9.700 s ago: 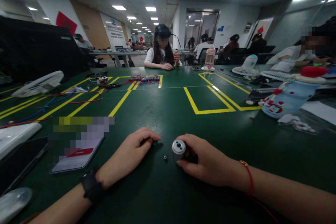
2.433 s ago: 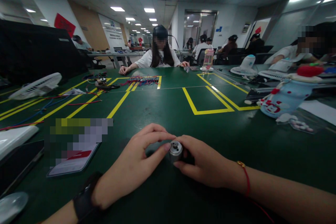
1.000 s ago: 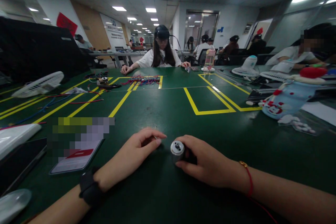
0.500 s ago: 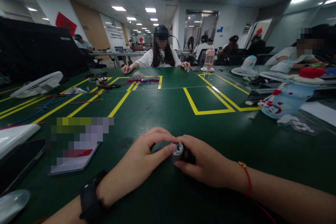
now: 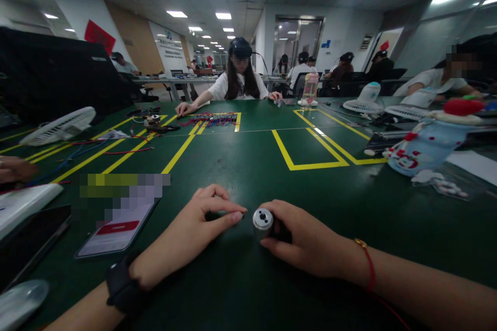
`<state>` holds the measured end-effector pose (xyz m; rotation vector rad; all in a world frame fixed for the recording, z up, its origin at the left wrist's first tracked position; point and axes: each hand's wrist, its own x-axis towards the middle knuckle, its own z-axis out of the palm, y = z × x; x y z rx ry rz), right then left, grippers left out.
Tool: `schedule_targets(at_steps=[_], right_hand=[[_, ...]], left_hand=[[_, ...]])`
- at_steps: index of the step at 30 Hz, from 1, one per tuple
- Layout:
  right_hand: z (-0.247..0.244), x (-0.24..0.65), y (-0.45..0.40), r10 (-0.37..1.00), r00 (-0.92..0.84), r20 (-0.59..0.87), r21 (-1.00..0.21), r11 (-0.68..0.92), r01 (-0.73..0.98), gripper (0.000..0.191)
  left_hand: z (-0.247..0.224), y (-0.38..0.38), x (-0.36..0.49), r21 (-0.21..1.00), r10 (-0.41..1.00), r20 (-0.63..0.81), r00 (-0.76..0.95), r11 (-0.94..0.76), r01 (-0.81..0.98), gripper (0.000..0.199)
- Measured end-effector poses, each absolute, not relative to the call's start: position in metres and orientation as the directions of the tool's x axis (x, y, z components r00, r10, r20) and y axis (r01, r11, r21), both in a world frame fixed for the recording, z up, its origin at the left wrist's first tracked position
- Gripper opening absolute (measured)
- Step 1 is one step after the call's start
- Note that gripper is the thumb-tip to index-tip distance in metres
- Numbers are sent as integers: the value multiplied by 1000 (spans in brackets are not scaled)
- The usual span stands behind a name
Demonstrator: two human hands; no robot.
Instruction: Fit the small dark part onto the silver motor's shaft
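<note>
My right hand point(image 5: 293, 230) is wrapped round a short silver metal cylinder point(image 5: 263, 220), which looks like a small motor. It stands roughly upright on the green table, its round end face up, with a few dark holes in that face. Just left of it, my left hand point(image 5: 217, 214) pinches thumb and forefinger together. A tiny dark bit point(image 5: 244, 212) shows at those fingertips, too small to name. A small gap separates the fingertips from the cylinder.
A phone point(image 5: 116, 232) lies left of my left hand, near a mouse point(image 5: 23, 300). Bundled coloured wires point(image 5: 213, 119) lie across the table point(image 5: 233, 158) before a seated person. To the right stands a blue cup point(image 5: 427, 145). Another person's hand point(image 5: 15, 169) shows at the left edge.
My left hand has drawn back leftward off the cylinder's top, its fingertips pinched. My right hand keeps its hold. Another person's hand has entered at the left edge.
</note>
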<state>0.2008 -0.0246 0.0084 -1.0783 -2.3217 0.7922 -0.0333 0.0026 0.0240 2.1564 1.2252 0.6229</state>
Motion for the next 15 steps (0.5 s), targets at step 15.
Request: schedule_targets(at_steps=[15], right_hand=[[9,201,-25,797,-584,152,-670,518,533,29]], left_hand=[[12,6,-36,581,790,44,612,-518,627,16]])
